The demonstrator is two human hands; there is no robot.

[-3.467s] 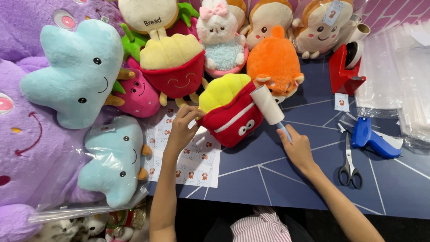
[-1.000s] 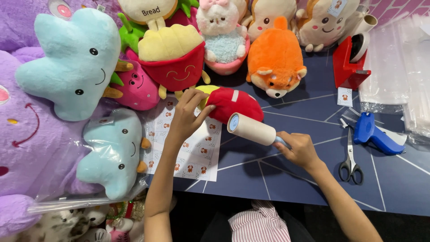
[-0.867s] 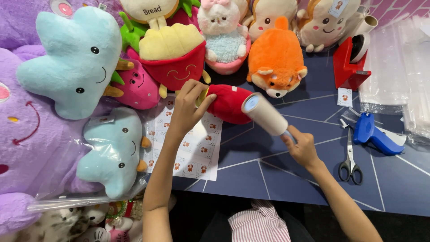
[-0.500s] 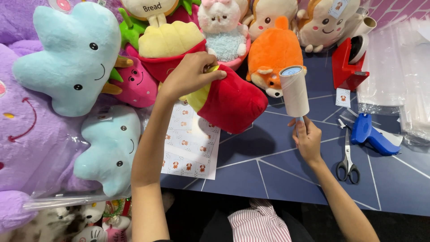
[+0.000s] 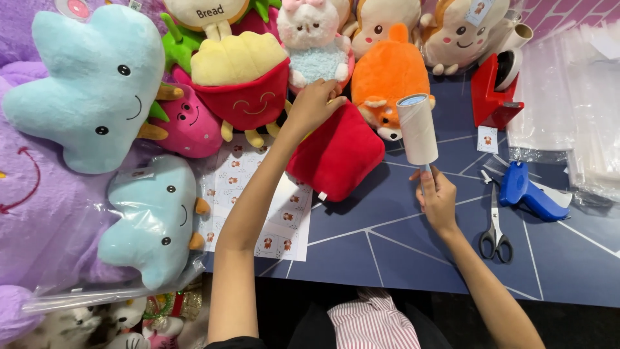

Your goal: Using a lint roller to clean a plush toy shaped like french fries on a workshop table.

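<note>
Lifted off since before, the lint roller [image 5: 417, 129] stands upright in the gripping right hand [image 5: 436, 198]; left hand [image 5: 314, 106] clutches the red plush [image 5: 339, 152], seemingly mid-clean, needing another pass

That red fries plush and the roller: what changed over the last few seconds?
The left hand turned the red fries plush over, so its plain red back now faces up. The right hand lifted the lint roller off it and holds it upright. The scissors, sticker sheet and other toys stayed put.

Both forearms are bare and sleeveless down to the hands, above a red-and-white striped garment [image 5: 373, 323].
</note>
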